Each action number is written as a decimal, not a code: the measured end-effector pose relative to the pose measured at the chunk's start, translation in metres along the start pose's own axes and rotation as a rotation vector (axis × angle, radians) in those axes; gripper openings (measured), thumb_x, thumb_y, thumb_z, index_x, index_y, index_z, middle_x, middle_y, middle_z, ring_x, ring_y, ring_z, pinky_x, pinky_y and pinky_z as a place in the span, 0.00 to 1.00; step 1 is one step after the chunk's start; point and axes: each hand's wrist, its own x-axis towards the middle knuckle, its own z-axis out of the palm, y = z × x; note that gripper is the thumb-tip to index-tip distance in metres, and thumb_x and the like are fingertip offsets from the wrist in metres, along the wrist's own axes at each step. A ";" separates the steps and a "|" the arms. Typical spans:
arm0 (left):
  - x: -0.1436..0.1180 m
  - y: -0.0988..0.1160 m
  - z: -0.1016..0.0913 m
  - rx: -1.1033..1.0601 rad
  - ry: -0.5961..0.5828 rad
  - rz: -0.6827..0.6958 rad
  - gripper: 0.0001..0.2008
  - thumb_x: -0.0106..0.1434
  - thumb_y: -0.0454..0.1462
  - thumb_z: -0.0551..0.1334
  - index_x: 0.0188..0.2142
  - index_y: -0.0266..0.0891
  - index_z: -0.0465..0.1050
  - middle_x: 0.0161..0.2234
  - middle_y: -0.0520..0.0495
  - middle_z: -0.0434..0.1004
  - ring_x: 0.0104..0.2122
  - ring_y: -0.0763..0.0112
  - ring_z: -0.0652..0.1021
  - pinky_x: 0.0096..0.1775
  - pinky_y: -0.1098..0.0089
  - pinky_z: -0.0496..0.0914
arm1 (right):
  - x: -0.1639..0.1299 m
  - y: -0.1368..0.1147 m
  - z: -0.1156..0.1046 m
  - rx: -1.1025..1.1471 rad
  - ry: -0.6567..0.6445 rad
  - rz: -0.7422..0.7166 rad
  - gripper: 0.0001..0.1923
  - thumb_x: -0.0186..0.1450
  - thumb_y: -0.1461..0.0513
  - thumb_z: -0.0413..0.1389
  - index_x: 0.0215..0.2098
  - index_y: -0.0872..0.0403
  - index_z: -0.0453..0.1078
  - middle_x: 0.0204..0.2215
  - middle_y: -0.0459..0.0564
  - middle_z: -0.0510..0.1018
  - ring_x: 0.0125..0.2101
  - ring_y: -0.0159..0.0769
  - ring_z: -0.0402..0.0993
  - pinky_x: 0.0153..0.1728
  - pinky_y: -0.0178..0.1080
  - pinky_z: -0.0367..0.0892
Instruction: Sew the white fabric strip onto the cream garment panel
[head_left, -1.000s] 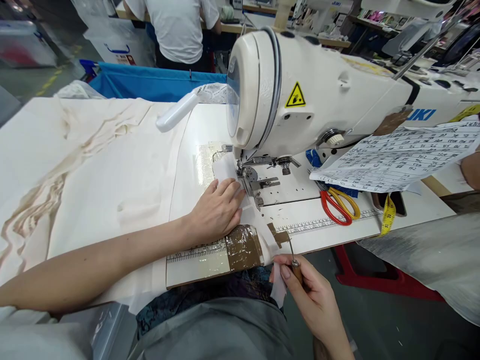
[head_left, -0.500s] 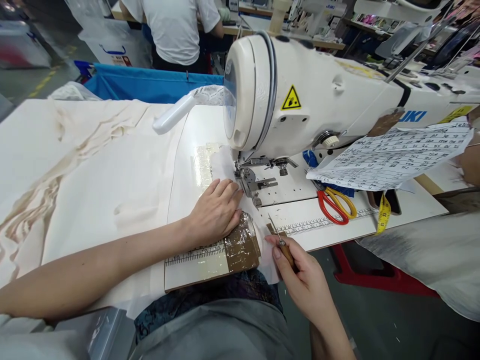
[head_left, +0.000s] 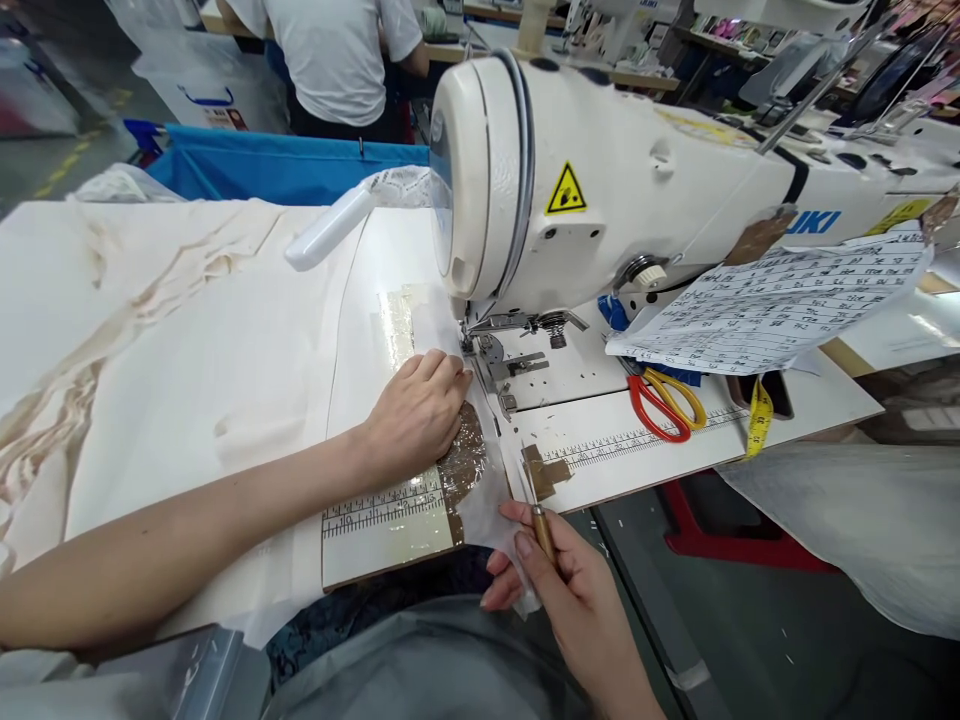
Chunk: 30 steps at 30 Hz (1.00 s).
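Observation:
My left hand (head_left: 417,415) bends its fingers together on a thin white fabric piece (head_left: 484,505), just in front of the needle area of a white sewing machine (head_left: 615,170). The fingertips are partly hidden. My right hand (head_left: 574,590) is closed around the wooden handle of an awl (head_left: 544,535), its thin metal shaft pointing up towards the machine bed. The fabric's near end hangs over the table edge and runs by the right fingers. Beneath the fabric, brown tape (head_left: 463,455) covers part of the table beside a printed ruler scale (head_left: 386,510).
Red-and-yellow-handled scissors (head_left: 660,405), a yellow tape measure (head_left: 759,418) and a written sheet (head_left: 780,300) lie right of the machine head. Cream fabric (head_left: 202,330) spreads over the left table. A blue cloth bin (head_left: 285,165) and a seated person (head_left: 330,60) are behind.
My right hand has moved down and left, and the awl now points more upright. The fabric's near end has shifted left and down by the right fingers. My left hand stays near the needle, fingers more curled.

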 end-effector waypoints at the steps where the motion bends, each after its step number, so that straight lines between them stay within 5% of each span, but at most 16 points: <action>1: -0.001 0.000 0.000 -0.003 0.001 0.005 0.20 0.70 0.33 0.48 0.57 0.24 0.67 0.49 0.34 0.71 0.47 0.54 0.68 0.48 0.57 0.67 | -0.001 0.001 -0.002 -0.029 0.016 -0.031 0.26 0.66 0.45 0.58 0.51 0.55 0.70 0.28 0.49 0.81 0.23 0.37 0.81 0.27 0.36 0.76; 14: 0.006 -0.014 0.015 -0.005 0.017 -0.022 0.24 0.71 0.36 0.47 0.61 0.25 0.64 0.55 0.33 0.70 0.54 0.52 0.68 0.54 0.55 0.65 | 0.005 0.004 -0.015 -0.417 0.059 -0.470 0.10 0.74 0.59 0.50 0.48 0.51 0.71 0.29 0.45 0.78 0.23 0.28 0.77 0.28 0.29 0.74; 21: -0.001 -0.004 0.012 -0.026 0.071 0.048 0.23 0.70 0.36 0.49 0.58 0.24 0.67 0.55 0.33 0.71 0.56 0.51 0.68 0.60 0.52 0.61 | 0.004 0.011 -0.019 -0.244 0.011 -0.438 0.09 0.74 0.59 0.50 0.47 0.49 0.72 0.29 0.43 0.77 0.22 0.28 0.76 0.25 0.30 0.74; 30: -0.003 0.001 0.011 -0.019 0.106 0.096 0.20 0.67 0.35 0.51 0.54 0.25 0.70 0.53 0.32 0.71 0.54 0.50 0.69 0.59 0.51 0.63 | 0.014 -0.007 -0.013 -0.338 -0.018 -0.363 0.11 0.74 0.56 0.49 0.46 0.52 0.70 0.30 0.45 0.78 0.21 0.28 0.77 0.26 0.32 0.75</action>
